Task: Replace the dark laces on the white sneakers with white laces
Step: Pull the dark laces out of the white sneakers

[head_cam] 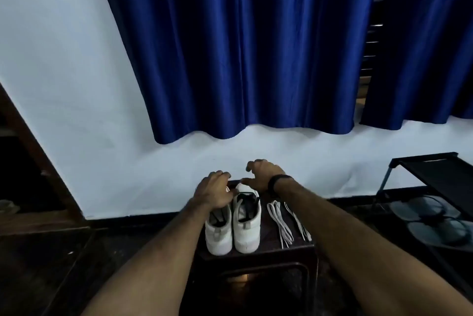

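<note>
1. Two white sneakers [233,223] stood side by side on a dark stool [256,259], heels toward the person, toes toward the wall, long axes running straight away.
2. Dark laces [246,207] showed in the right shoe's opening.
3. White laces [288,223] lay just right of the shoes, stretched along the same direction.
4. The left hand [213,190] rested palm-down on the left shoe's front, fingers loosely curved over it.
5. The right hand [263,177] hovered above the right shoe's toe, fingers spread and bent, holding nothing; a dark band [277,182] circled its wrist.
</note>
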Tool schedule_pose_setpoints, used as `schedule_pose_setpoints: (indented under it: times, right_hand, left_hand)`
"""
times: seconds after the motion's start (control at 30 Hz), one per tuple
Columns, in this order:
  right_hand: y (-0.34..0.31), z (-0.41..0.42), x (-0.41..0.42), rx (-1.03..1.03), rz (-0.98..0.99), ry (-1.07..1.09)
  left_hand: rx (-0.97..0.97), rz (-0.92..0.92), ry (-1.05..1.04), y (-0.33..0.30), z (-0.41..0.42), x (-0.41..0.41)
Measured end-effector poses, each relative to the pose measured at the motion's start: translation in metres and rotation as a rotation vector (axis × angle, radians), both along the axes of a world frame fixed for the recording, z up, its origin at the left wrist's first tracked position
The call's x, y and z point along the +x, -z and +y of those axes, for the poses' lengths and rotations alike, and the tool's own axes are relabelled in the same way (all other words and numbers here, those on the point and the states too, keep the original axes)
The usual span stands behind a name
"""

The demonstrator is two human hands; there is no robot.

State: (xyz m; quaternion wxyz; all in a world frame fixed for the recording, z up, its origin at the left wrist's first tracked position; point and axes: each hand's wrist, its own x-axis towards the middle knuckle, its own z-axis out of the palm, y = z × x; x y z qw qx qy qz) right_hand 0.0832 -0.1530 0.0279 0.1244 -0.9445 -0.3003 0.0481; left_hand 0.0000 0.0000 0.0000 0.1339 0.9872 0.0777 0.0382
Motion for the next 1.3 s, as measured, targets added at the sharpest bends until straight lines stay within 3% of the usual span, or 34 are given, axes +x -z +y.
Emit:
schedule_pose_setpoints:
  times: [0.23,0.33,0.47,0.7,0.83,0.93,1.0,1.1,1.17,1.2,1.3]
  right_hand:
    - [0.048,-0.012,-0.018,0.073,0.126,0.145]
    - [0.074,-0.018,-0.024,0.231,0.146,0.237]
    - [0.092,-0.022,-0.031,0.469,0.126,0.372]
    - [0.111,-0.023,-0.035,0.638,0.088,0.467]
    - [0.107,-0.023,-0.037,0.685,0.091,0.547]
    - [0.098,-0.022,-0.037,0.742,0.137,0.620]
    - [0.089,-0.023,-0.037,0.790,0.174,0.644]
    - [0.076,-0.025,-0.027,0.873,0.283,0.703]
    - [0.070,-0.027,-0.017,0.916,0.377,0.725]
    - [0.068,-0.028,-0.013,0.940,0.416,0.718]
    - [0.055,-0.036,-0.002,0.923,0.429,0.637]
  left_hand:
    - [0.069,-0.073,0.030,0.040,-0.014,-0.002]
    - [0.095,-0.035,0.046,0.053,-0.021,-0.001]
    - [-0.015,-0.179,0.007,0.052,-0.029,0.010]
    - [-0.472,-0.183,-0.126,0.039,-0.017,0.023]
    - [-1.064,-0.143,-0.242,0.024,-0.006,0.021]
    - [-1.330,-0.247,-0.375,0.007,0.004,0.018]
    - [-1.192,-0.269,-0.487,-0.001,0.014,0.020]
    - [-0.537,-0.128,-0.709,-0.003,0.025,0.021]
    - [-0.134,-0.082,-0.613,-0.003,0.016,0.021]
    - [-0.025,-0.107,-0.541,-0.003,0.009,0.020]
    - [0.072,-0.294,-0.344,0.001,-0.013,0.019]
